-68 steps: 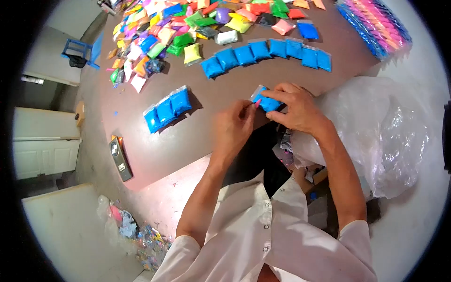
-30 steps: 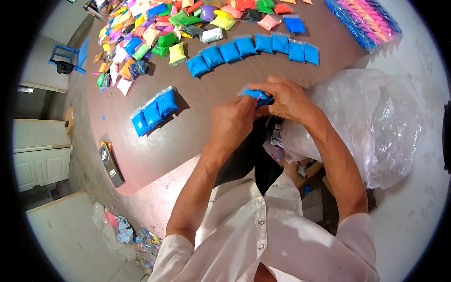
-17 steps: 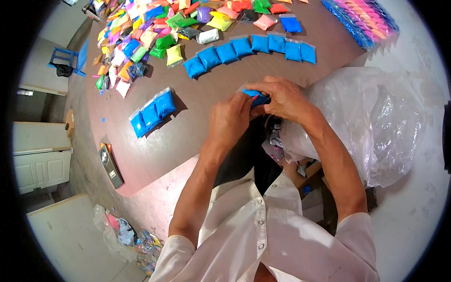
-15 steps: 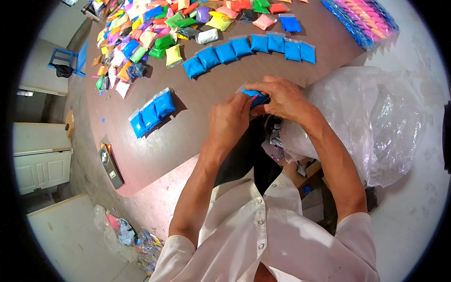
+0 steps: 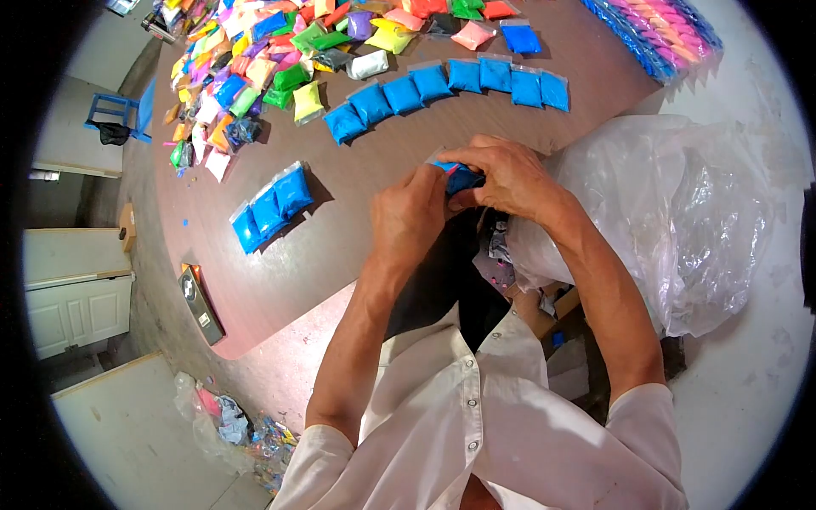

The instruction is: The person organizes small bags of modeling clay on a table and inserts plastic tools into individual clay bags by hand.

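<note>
My left hand (image 5: pixel 409 214) and my right hand (image 5: pixel 512 177) meet over the table's near edge, both closed on a small blue packet (image 5: pixel 464 180). A thin pink bit shows at the packet's top, between the fingers; what it is I cannot make out. Most of the packet is hidden by my fingers. Beyond my hands, several flat blue packets (image 5: pixel 431 82) lie in a curved row. To the left of my left hand, three more blue packets (image 5: pixel 269 210) overlap one another on the tabletop.
A heap of many-coloured packets (image 5: pixel 293 78) covers the far left of the brown table (image 5: pixel 357 195). Stacked pink, orange and blue packets (image 5: pixel 659 34) sit at the far right. A large clear plastic bag (image 5: pixel 671 221) bulges beside my right arm. A dark flat box (image 5: pixel 201 304) lies near the left edge.
My left hand has shifted slightly left, and the held packet has turned a little between my fingers. The packets on the table keep their arrangement.
</note>
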The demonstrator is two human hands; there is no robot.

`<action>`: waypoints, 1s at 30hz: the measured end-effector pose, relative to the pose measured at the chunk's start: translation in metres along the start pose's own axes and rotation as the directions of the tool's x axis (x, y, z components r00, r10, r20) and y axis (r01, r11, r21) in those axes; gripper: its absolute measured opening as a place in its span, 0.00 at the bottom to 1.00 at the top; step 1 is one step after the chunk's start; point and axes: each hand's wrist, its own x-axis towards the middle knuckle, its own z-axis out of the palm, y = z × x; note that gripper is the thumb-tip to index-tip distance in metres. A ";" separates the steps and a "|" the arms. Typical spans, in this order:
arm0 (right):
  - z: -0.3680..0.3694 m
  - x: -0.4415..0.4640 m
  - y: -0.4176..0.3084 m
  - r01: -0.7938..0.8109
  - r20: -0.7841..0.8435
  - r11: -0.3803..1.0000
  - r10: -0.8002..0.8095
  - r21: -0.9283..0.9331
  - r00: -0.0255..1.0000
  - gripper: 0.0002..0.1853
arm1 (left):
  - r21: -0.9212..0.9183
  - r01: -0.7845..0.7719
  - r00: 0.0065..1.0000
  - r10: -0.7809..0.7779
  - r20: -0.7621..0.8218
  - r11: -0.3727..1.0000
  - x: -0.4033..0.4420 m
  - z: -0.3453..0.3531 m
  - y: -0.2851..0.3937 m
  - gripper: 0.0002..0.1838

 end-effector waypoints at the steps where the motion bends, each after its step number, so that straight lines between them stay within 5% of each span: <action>1: 0.000 0.000 -0.001 -0.011 -0.001 1.000 0.011 0.000 1.000 0.35 | 0.021 -0.026 1.000 0.026 0.009 0.999 0.000 0.000 0.000 0.03; 11: -0.004 0.001 -0.005 -0.017 0.029 1.000 0.018 -0.019 0.999 0.31 | -0.055 -0.038 0.994 0.043 0.100 0.998 -0.005 -0.002 -0.001 0.03; 16: 0.001 -0.003 0.001 -0.008 0.009 1.000 0.008 -0.016 1.000 0.31 | -0.182 0.149 0.988 -0.138 0.068 0.972 0.001 -0.008 -0.007 0.04; 19: -0.001 0.000 0.001 0.025 0.004 1.000 -0.025 -0.007 1.000 0.31 | -0.078 0.010 0.999 -0.006 0.050 0.997 0.002 -0.006 -0.010 0.04; 22: -0.002 0.000 0.000 0.033 0.010 0.999 -0.033 0.001 0.999 0.32 | -0.083 0.083 0.986 -0.070 0.152 0.993 -0.002 -0.010 0.001 0.04; 30: 0.002 -0.002 0.002 0.037 -0.008 0.999 -0.037 -0.009 0.999 0.36 | -0.196 0.110 0.992 -0.095 0.086 0.974 -0.001 -0.008 -0.018 0.05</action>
